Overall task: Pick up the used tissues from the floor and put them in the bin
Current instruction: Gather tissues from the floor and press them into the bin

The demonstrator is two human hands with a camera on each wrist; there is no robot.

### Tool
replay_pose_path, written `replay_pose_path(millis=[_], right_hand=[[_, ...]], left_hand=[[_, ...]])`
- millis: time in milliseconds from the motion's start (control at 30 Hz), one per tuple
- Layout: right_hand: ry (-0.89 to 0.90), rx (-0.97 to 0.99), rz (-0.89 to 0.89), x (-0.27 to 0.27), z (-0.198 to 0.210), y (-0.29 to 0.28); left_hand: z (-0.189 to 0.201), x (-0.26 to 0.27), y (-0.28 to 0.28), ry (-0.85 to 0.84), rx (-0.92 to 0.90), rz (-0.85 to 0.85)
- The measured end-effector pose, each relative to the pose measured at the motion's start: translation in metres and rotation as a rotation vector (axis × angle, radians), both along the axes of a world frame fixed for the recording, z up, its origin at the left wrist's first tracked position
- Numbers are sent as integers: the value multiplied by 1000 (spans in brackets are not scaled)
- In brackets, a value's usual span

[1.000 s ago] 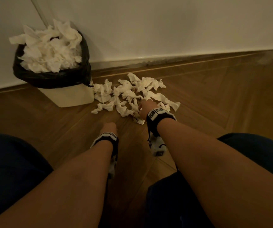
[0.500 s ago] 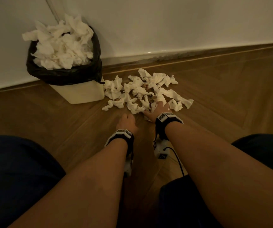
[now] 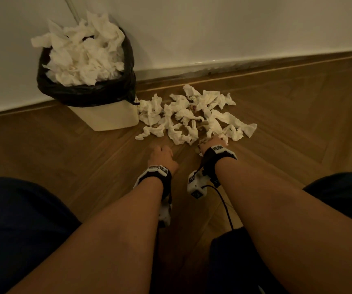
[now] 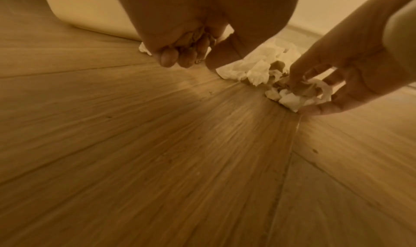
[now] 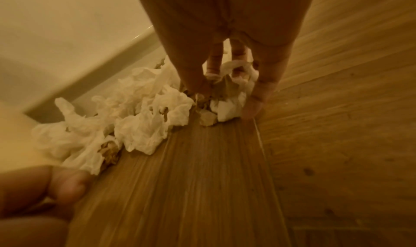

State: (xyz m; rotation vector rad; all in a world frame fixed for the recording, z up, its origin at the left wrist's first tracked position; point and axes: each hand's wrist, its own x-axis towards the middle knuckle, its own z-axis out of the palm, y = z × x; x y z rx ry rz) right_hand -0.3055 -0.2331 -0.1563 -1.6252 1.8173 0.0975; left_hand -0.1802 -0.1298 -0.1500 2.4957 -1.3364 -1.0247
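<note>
Right grip: the right hand [image 3: 214, 143] reaches down to the floor [image 3: 287, 124] at the near edge of the tissue pile [image 3: 189, 115]; its fingers [image 5: 256, 97] and thumb curl around a small wad of tissue [image 5: 227, 106], thumb on one side and fingertips on the other, the wad still touching the floor.
Left grip: the left hand [image 3: 162, 157] hovers just beside the right hand, on its left, with fingers [image 4: 167, 57] curled in tight over something crumpled and brownish in the palm; only a sliver shows, so what it is cannot be told.
Wad in the right grip: white with brownish stained folds, at the corner of the pile nearest the person.
Tissue pile: crumpled white sheets spread on the floor beyond both grips, running away from the right hand toward the wall [image 3: 234, 28] and leftward until they touch the bin [image 3: 107, 117].
Bin: pale, lined with a black bag [image 3: 81, 94], well beyond the left grip and to its left, standing against the wall; it is heaped above the rim with binned tissues [image 3: 81, 56].
Wrists: each carries a black strap with a white camera block [image 3: 196, 185]; a cable trails back from the right one.
Person: crouched, dark-clothed knees on either side of the forearms.
</note>
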Motion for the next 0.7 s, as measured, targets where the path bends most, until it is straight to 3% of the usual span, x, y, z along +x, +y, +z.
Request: replay_pose_path(millis=[167,267,433,600,700], right_hand=[[-154,77,-119,-9,-1,1],[-331,128,-313,-10,5,1],[-593,142,-303,-11,17,-1],[-848,194,-611,-12,42,-1],[-939,168,-580,-8,65,3]], left_hand=[[0,-4,0,-13,-8,-13],[-1,-4,0,-20,-27,-6],[6,-1,2,-44,-58,4],[20,5,4,-64,-78,26],[36,9,5,-62,-95,57]])
